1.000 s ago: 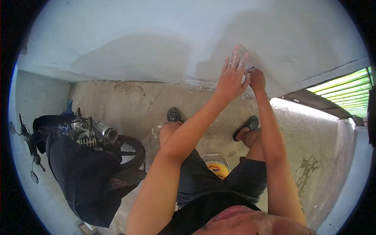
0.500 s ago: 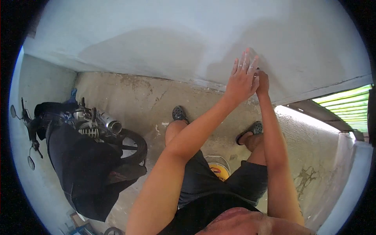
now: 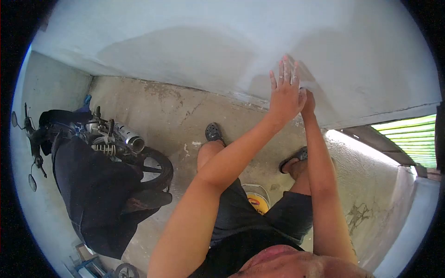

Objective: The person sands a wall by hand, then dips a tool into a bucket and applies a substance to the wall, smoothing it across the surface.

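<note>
My left hand is up by the pale wall, its fingers stretched out and smeared with something white. Just to its right, and partly behind it, is my right hand, with fingers curled round something dark and small that I cannot make out. The thumb side of my left hand touches or overlaps my right hand. Both hands cast shadows on the wall. Whether the left palm presses on the wall or on a held thing is hidden.
A motorcycle partly under a black cover stands at the left. A yellow bucket is on the concrete floor between my legs. At the right are a low ledge and green corrugated sheeting.
Both hands have shifted slightly, with the left hand's fingers turned more upright and a little left. The view has tilted a little.
</note>
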A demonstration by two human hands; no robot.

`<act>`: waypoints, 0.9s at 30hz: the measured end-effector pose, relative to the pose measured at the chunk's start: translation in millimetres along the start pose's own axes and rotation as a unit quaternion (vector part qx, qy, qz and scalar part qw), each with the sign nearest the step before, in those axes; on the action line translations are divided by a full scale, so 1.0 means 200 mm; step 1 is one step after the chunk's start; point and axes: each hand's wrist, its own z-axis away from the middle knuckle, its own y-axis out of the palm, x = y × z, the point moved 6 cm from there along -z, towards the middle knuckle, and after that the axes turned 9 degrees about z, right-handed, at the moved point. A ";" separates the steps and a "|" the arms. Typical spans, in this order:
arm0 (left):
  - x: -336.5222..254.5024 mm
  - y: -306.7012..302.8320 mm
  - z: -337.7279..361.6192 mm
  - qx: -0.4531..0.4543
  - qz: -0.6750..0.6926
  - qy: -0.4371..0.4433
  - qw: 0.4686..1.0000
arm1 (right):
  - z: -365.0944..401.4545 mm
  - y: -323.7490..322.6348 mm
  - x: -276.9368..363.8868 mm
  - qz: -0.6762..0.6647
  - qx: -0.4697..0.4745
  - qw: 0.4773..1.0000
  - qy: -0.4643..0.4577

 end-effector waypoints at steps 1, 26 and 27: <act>0.02 0.00 0.00 -0.001 -0.004 -0.022 1.000 | -0.02 0.01 0.01 -0.018 0.026 0.999 -0.005; 0.18 -0.17 -0.06 -0.080 0.134 -0.154 0.976 | -0.08 0.05 0.15 0.031 0.013 0.999 0.023; 0.18 -0.18 -0.07 -0.085 0.147 -0.155 0.973 | -0.11 -0.09 0.24 -0.046 0.013 0.999 -0.004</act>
